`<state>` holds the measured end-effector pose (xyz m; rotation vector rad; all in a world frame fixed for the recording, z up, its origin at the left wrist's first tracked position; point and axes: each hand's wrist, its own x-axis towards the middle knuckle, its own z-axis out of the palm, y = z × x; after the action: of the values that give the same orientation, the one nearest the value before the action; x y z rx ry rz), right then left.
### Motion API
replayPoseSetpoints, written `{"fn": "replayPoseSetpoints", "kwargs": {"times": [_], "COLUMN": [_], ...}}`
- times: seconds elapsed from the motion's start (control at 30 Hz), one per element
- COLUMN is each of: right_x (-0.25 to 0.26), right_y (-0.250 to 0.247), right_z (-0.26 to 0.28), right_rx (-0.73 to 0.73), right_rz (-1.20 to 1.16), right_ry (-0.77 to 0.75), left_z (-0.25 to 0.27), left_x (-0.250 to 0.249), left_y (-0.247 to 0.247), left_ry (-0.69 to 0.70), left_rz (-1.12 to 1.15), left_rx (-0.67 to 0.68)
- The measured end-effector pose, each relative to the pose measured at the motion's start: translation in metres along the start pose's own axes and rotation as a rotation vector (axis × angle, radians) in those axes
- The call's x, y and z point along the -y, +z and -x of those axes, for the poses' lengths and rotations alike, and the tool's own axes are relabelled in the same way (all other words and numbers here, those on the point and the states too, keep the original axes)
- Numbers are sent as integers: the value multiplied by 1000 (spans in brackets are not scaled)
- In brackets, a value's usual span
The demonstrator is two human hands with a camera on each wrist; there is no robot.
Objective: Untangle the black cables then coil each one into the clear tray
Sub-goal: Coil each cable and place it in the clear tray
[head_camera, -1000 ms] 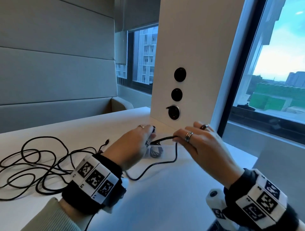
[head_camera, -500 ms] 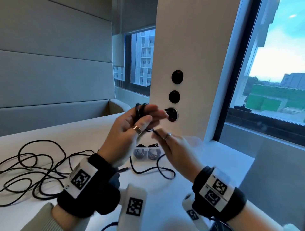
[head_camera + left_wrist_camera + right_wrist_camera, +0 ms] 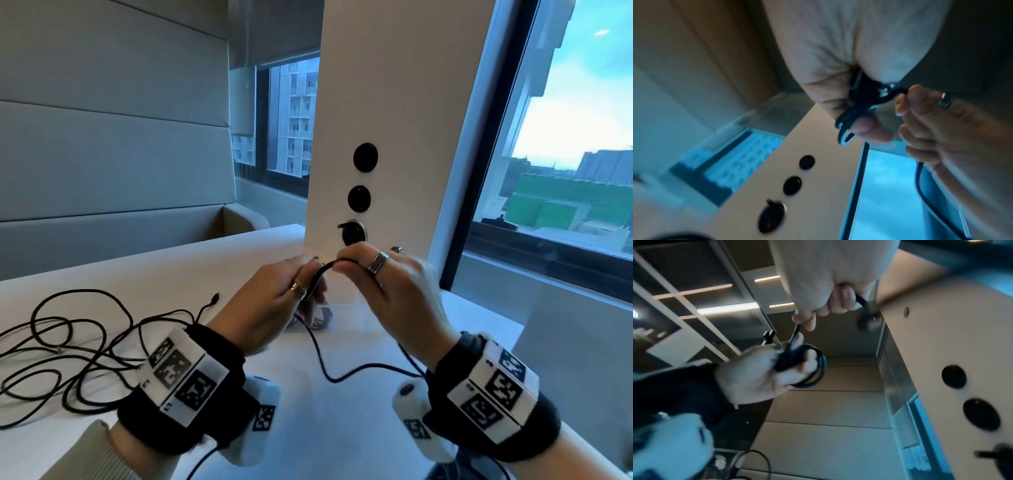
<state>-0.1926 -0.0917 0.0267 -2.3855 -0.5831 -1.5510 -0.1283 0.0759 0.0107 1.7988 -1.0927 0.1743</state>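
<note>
Both hands hover over the white table (image 3: 342,428) and share one black cable (image 3: 322,274). My left hand (image 3: 308,286) grips a small coil of it, seen as loops (image 3: 813,366) round the fingers in the right wrist view. My right hand (image 3: 346,265) pinches the cable's free run just right of the coil. Slack (image 3: 342,377) hangs to the table and passes under the right wrist. The clear tray (image 3: 329,312) lies behind the hands, mostly hidden, with dark coils in it. A tangle of black cables (image 3: 68,359) spreads at the left.
A white pillar (image 3: 394,102) with three round sockets (image 3: 364,156) stands right behind the hands. Windows flank it, and a padded bench (image 3: 120,240) runs along the far left. The table's right edge is near the right wrist.
Half a second ago the right hand was below the raised left hand; now it is level with it on the right, carrying the cable over. Both hands sit lower in view.
</note>
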Motion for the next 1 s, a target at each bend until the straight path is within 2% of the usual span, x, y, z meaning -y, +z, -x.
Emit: {"fn": "replayPoseSetpoints", "kwargs": {"times": [0.1, 0.23, 0.33, 0.4, 0.43, 0.47, 0.53, 0.6, 0.7, 0.83, 0.9, 1.0], "right_x": [-5, -5, -5, -4, -1, 2, 12, 17, 18, 20, 20, 12], "right_y": [5, 21, 30, 30, 29, 31, 34, 37, 34, 35, 31, 17], "right_z": [-6, -4, -2, -3, -2, 2, 10, 14, 13, 22, 25, 21], "right_rx": [-41, 52, 224, 434, 536, 585, 580, 606, 649, 557, 488, 356], "right_rz": [-14, -137, -341, -490, -470, -426, -406, -404, -255, -28, -39, 41], "right_ry": [48, 193, 359, 497, 535, 527, 446, 435, 318, 44, -12, -77], "left_z": [1, 2, 5, 5, 5, 4, 1, 0, -4, -8, -8, -6], "left_x": [-7, -21, -20, -19, -20, -21, -25, -28, -23, -8, 0, 12], "left_y": [4, 8, 9, 8, 8, 9, 12, 13, 13, 2, -6, -6], "left_ry": [-63, -61, -4, 6, 3, -2, -8, -23, -47, 39, 71, 79], "left_rz": [335, 542, 618, 743, 808, 866, 975, 1013, 980, 835, 649, 146], "left_rx": [69, 99, 76, 39, 23, 6, -35, -69, -127, -276, -290, -236]}}
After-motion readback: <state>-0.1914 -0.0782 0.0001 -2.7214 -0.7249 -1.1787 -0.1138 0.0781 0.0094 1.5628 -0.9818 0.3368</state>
